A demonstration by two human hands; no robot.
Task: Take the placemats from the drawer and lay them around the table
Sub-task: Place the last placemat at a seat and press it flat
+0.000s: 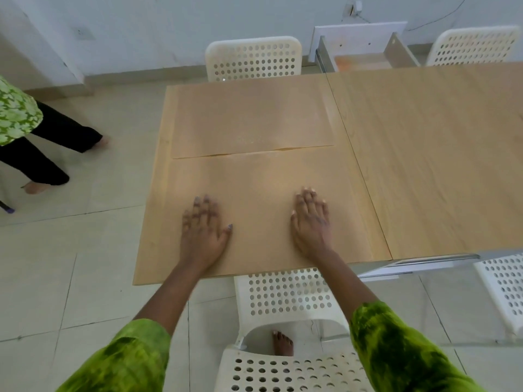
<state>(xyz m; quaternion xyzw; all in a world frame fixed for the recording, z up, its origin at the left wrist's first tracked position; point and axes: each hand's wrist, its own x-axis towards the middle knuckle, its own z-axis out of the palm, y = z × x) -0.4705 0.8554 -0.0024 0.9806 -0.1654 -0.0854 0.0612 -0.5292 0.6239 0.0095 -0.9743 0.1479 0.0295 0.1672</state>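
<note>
My left hand (pixel 202 224), right hand (pixel 310 219) flat, fingers straight, pressing near placemat (pixel 254 176) at near edge of table (pixel 424 151); gripping nothing. Placemat looks thin, light, floppy, probably slippery; pinch corner to lift.

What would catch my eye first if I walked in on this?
The left hand and right hand lie flat, fingers straight, on a tan placemat at the near edge of the wooden table. A second placemat lies just beyond it. At the far side, an open drawer juts out beside a white perforated chair.
</note>
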